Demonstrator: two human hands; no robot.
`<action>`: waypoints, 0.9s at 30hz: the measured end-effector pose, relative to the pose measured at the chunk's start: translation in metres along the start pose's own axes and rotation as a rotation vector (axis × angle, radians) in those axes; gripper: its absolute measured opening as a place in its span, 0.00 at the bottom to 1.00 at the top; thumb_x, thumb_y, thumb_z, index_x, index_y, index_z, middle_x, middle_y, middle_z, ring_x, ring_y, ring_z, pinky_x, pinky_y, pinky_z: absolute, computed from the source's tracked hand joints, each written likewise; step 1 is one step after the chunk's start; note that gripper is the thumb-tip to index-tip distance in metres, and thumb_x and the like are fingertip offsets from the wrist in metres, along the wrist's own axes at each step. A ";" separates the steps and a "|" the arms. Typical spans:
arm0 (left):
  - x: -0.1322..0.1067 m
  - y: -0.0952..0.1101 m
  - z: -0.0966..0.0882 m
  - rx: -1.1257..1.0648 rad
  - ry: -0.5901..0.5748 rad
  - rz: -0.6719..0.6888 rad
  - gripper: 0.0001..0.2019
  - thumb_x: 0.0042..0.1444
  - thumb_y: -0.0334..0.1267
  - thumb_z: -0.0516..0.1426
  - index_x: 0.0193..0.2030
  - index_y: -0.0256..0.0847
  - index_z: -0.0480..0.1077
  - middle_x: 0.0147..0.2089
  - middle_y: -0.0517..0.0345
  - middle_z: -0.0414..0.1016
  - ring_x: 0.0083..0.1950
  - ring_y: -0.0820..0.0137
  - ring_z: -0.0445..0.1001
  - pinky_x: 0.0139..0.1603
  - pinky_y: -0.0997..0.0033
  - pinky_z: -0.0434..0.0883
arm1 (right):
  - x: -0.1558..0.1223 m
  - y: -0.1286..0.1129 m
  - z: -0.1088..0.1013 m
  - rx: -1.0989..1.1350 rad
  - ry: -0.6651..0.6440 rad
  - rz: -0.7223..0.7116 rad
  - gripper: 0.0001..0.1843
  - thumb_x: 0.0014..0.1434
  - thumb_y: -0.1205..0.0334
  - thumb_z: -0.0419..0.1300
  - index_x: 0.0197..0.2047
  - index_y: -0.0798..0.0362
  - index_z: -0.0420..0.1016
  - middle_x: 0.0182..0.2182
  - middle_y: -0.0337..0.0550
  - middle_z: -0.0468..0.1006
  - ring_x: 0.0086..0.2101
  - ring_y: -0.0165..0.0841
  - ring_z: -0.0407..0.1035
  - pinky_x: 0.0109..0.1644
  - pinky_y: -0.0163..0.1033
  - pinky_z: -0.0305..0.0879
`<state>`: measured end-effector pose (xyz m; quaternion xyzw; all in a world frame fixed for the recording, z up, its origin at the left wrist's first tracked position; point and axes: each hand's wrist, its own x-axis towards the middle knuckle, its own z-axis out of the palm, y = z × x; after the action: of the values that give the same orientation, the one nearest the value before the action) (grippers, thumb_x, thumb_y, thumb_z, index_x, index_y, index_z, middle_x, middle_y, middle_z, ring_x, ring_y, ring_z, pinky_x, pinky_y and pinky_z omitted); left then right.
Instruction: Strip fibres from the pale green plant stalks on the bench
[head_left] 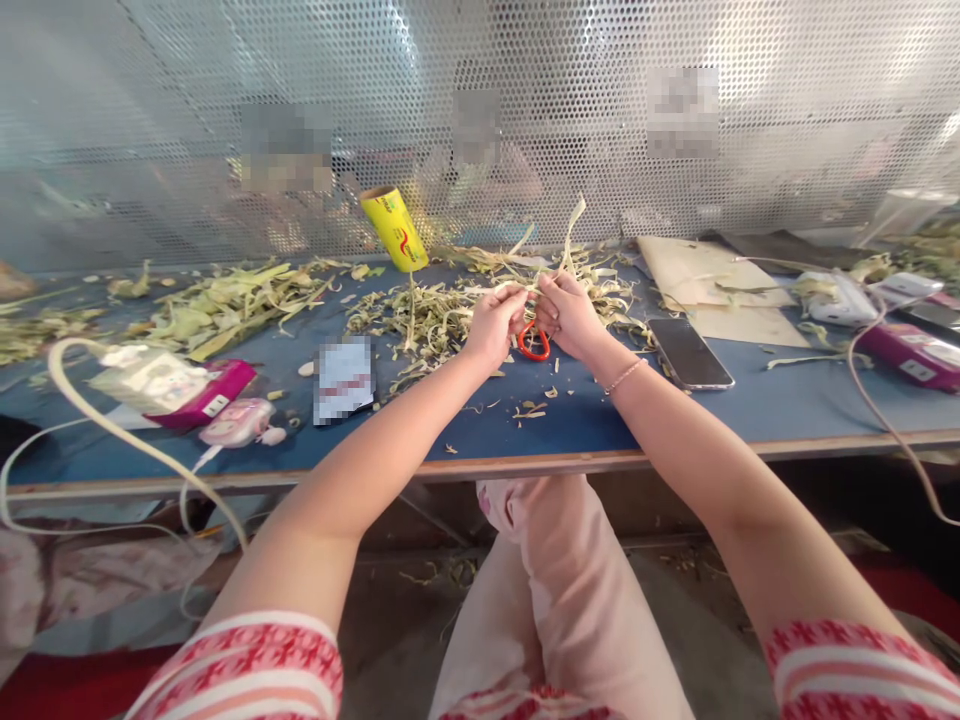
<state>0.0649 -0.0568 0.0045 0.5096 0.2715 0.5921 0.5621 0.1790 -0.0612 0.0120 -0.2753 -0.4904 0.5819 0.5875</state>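
Above the middle of the blue table, my left hand (499, 322) and my right hand (566, 310) meet with fingers pinched. Between them is a pale dried plant strip (574, 235), one end rising past my right hand. The red-orange loop handle (534, 356) of what looks like scissors shows just below my fingers; whether it lies on the table or is held I cannot tell. Behind and around my hands spreads a heap of pale green dried strips (427, 315), with small scraps (531, 410) in front.
A yellow cardboard tube (396, 230) stands tilted behind the heap. To the right lie a phone (690, 353) and brown cardboard (709, 275). Leftward are a second leaf pile (240, 305), a blue-white packet (343, 380) and a power strip (191, 385) with cables. A perforated metal screen (555, 60) borders the back.
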 end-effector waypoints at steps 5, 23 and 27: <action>-0.002 0.001 0.001 0.027 -0.021 -0.013 0.07 0.55 0.30 0.56 0.26 0.38 0.66 0.16 0.70 0.48 0.17 0.83 0.46 0.18 0.80 0.45 | -0.002 -0.003 -0.001 0.038 -0.025 0.004 0.15 0.63 0.56 0.56 0.31 0.48 0.52 0.13 0.22 0.49 0.12 0.20 0.42 0.17 0.28 0.39; 0.009 -0.018 -0.013 0.186 0.020 0.199 0.22 0.54 0.59 0.56 0.26 0.41 0.59 0.20 0.66 0.56 0.20 0.80 0.58 0.22 0.75 0.54 | -0.003 0.003 0.005 -0.089 -0.027 0.082 0.12 0.66 0.60 0.51 0.31 0.49 0.53 0.12 0.23 0.52 0.12 0.19 0.42 0.16 0.27 0.38; 0.011 -0.021 -0.015 0.220 0.076 0.176 0.22 0.53 0.59 0.56 0.28 0.41 0.59 0.20 0.65 0.57 0.20 0.79 0.58 0.22 0.75 0.54 | -0.003 0.007 0.006 -0.128 -0.015 0.040 0.12 0.63 0.59 0.55 0.32 0.49 0.55 0.11 0.21 0.50 0.12 0.19 0.41 0.16 0.26 0.38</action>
<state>0.0615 -0.0377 -0.0159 0.5672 0.3100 0.6245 0.4383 0.1712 -0.0645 0.0071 -0.3177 -0.5255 0.5631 0.5531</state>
